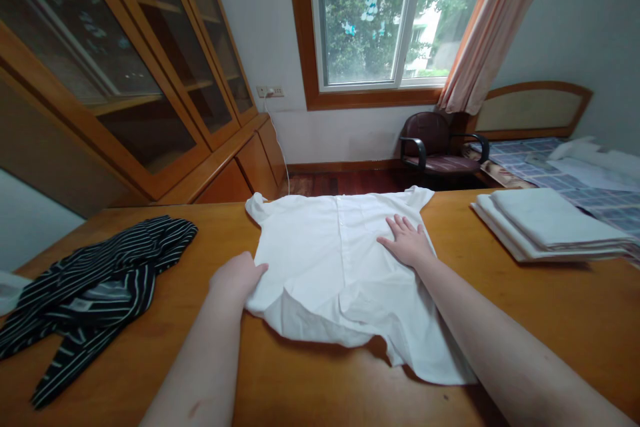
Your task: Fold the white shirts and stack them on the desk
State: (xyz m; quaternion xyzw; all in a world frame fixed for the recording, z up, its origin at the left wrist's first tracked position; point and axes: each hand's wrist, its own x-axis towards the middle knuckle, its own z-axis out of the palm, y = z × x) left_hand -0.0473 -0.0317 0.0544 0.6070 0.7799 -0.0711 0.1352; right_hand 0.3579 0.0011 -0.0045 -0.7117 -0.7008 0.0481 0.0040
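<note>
A white button-front shirt (310,247) lies spread on the wooden table (300,387), its buttoned strip running down the middle. The lower part is rumpled, with the hem folded up in waves. My left hand (237,277) is closed at the shirt's left edge, thumb on the cloth; the other fingers are mostly hidden beneath. On the upper right of the shirt, my right hand (407,243) rests flat with fingers spread. Part of the right edge is covered by my right forearm.
A black-and-white striped garment (115,280) lies crumpled at the left of the table. Folded white cloths (550,223) are stacked at the right. Beyond the table are a glass-doored cabinet (200,107), an armchair (435,140) and a bed (535,153).
</note>
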